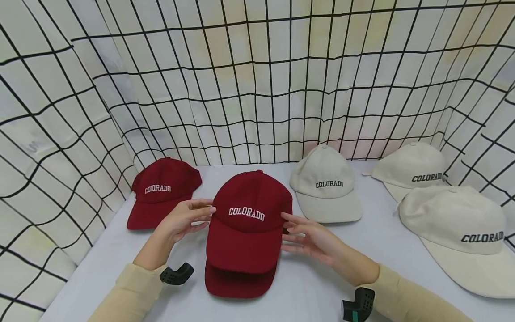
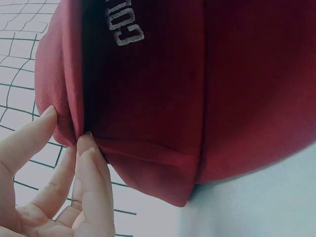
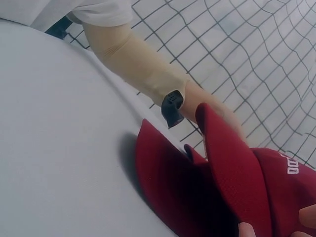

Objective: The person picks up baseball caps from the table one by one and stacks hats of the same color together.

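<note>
Two red baseball caps with white COLORADO lettering stand stacked in the middle of the head view. My left hand [image 1: 186,222] pinches the left rim of the upper red cap [image 1: 247,246]. At its right rim, the fingers of my right hand [image 1: 309,238] hold the same cap. The lower red cap [image 1: 240,287] shows its brim below. The left wrist view has a gap between the upper cap's edge and the lower cap's front [image 2: 148,94]. Only the fingertips [image 3: 246,230] of my right hand show in the right wrist view.
Another red cap [image 1: 165,181] lies at the back left. To the right are three cream caps: one behind the stack [image 1: 327,208], one at the back [image 1: 416,163], and one nearer [image 1: 454,214]. Black-gridded white cloth [image 1: 257,103] walls the white table [image 1: 314,290].
</note>
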